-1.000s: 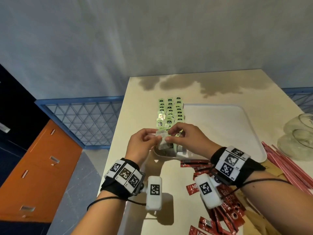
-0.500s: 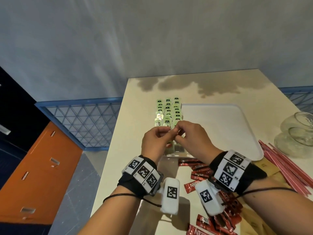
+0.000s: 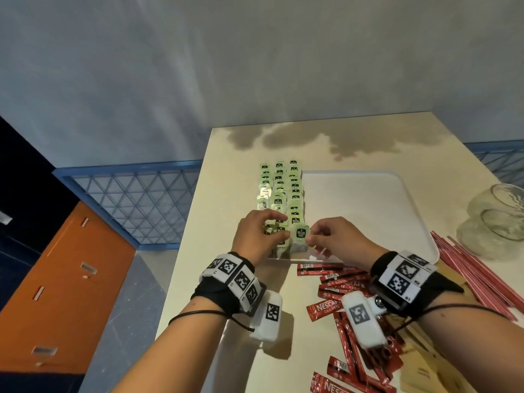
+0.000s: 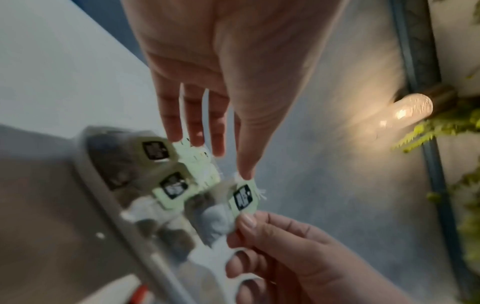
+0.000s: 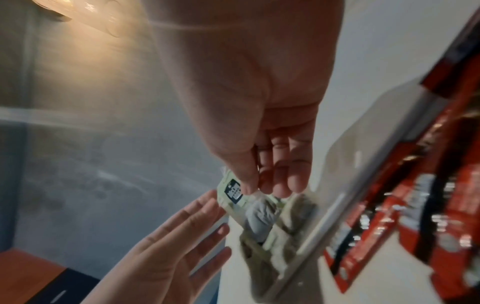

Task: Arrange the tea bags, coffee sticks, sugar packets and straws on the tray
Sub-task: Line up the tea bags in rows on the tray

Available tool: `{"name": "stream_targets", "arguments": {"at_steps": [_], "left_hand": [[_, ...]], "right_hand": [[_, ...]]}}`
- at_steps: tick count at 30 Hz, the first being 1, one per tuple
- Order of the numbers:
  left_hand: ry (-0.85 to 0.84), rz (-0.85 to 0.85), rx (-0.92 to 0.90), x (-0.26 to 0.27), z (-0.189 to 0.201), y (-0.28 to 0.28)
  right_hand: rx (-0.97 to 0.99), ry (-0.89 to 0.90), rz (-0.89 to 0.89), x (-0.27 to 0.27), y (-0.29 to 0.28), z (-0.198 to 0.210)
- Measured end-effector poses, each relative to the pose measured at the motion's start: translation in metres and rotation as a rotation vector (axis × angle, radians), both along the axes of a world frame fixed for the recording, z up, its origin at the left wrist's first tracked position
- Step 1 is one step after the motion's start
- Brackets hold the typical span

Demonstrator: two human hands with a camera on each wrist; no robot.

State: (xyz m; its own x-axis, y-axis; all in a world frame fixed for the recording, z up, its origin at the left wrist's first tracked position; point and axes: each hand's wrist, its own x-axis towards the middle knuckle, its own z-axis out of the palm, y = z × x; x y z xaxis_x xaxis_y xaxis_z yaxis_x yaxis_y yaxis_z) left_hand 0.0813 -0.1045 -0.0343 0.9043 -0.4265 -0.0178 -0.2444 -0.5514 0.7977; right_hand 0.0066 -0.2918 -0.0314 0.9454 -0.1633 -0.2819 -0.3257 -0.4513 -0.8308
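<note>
The table carries everything; the tray on it serves as landmark. Along the tray's left edge stand three rows of tea bags, green tags up, running from its far corner to its near one, packed close, likely so that the rest of the tray stays open for the other goods. Off the tray's near edge lies a loose heap of coffee sticks, not yet sorted. Right of the tray's near corner lie the straws in a bundle, and beyond them, off the tray's right side, two glass jars. Tan packets under the coffee heap may be the sugar; I cannot tell.

At the tray's near left corner both hands work the end of the third row. The right hand pinches one tea bag by its tag between thumb and forefinger, holding it upright so that it drops in line. The left hand lies flat with straight fingers against the neighbouring bags, its thumb tip at the held tag, seemingly to keep the rows from toppling.
</note>
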Motion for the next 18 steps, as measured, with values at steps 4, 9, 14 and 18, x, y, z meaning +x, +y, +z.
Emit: {"name": "stream_targets", "arguments": {"at_steps": [4,9,14,18], "left_hand": [[-0.048,-0.103,0.274,0.004,-0.015,0.005],[-0.062,-0.082,0.313,0.005,-0.021,0.003],[-0.2,-0.053,0.358,0.004,-0.023,0.006],[-0.173,-0.124,0.443,0.002,-0.021,0.005]], "right_hand": [[-0.039,0.067,-0.023,0.002,-0.005,-0.013],[-0.042,0.066,-0.035,0.009,0.0,-0.017],[-0.088,0.044,-0.053,0.014,0.004,-0.022],[-0.13,0.06,-0.034,0.017,0.005,-0.024]]}}
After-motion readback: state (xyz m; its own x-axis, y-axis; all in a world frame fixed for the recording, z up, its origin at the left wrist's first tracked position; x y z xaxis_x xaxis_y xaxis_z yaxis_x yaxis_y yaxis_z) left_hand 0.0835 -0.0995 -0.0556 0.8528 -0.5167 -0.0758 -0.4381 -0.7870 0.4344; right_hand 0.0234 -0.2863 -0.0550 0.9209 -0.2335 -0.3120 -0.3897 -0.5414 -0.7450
